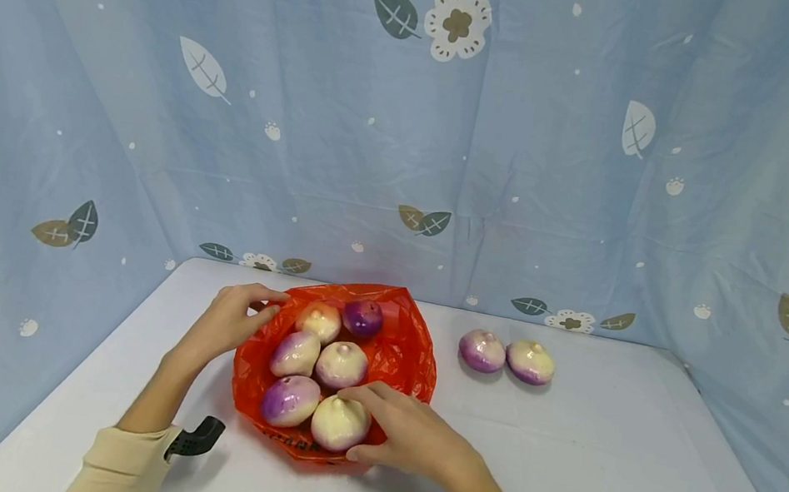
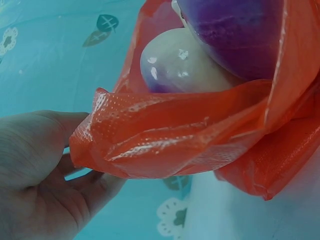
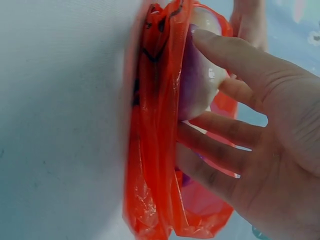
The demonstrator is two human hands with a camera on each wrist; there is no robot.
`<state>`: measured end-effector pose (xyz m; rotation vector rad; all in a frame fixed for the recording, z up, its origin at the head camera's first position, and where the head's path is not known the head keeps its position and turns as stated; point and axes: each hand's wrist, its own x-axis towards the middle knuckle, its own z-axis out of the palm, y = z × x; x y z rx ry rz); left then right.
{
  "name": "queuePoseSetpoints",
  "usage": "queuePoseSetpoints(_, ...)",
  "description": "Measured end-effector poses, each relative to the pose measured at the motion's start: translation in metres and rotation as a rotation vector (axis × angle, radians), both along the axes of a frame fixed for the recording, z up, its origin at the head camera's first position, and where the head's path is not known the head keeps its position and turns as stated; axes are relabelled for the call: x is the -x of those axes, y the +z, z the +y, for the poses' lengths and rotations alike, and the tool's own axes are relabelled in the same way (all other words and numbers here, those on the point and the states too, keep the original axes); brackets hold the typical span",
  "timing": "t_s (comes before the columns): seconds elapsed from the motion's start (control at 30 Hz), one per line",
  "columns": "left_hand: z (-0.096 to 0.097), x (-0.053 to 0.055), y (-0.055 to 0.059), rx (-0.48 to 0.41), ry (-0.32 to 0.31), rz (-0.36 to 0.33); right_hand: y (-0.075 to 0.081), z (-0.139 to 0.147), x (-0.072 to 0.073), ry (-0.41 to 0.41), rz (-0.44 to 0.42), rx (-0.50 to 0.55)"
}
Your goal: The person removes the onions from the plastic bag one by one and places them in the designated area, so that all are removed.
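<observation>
A red plastic bag (image 1: 416, 358) lies spread wide on the table, with several glossy cream-and-purple onions in it. My right hand (image 1: 406, 433) curls its fingers and thumb around the nearest cream onion (image 1: 340, 425), inside the bag's front edge. In the right wrist view, the thumb lies along this onion (image 3: 197, 80) and the fingers reach down behind it. My left hand (image 1: 232, 322) is at the bag's upper left rim. The left wrist view shows the bag's folded edge (image 2: 160, 135) between its thumb and fingers. A darker purple onion (image 1: 363, 318) sits at the back of the bag.
Two more onions lie side by side on the white table (image 1: 560, 471), right of the bag: a purple one (image 1: 481, 351) and a paler one (image 1: 530, 362). A blue curtain (image 1: 318, 143) with leaf and flower prints hangs behind and at both sides.
</observation>
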<state>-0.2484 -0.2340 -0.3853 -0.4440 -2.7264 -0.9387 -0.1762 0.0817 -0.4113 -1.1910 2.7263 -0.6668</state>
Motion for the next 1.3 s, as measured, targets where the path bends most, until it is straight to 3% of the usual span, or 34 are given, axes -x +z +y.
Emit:
queuePoseSetpoints(0.9, 0.0000, -0.0001, -0.0004, 0.011, -0.008, 0.015, -0.0049, -0.0084, -0.0014, 0.004, 0.082, -0.012)
queuePoseSetpoints(1.3, 0.0002, 0.0008, 0.0006, 0.012, -0.007, 0.010, 0.0024, -0.0029, -0.0003, -0.008, 0.105, 0.000)
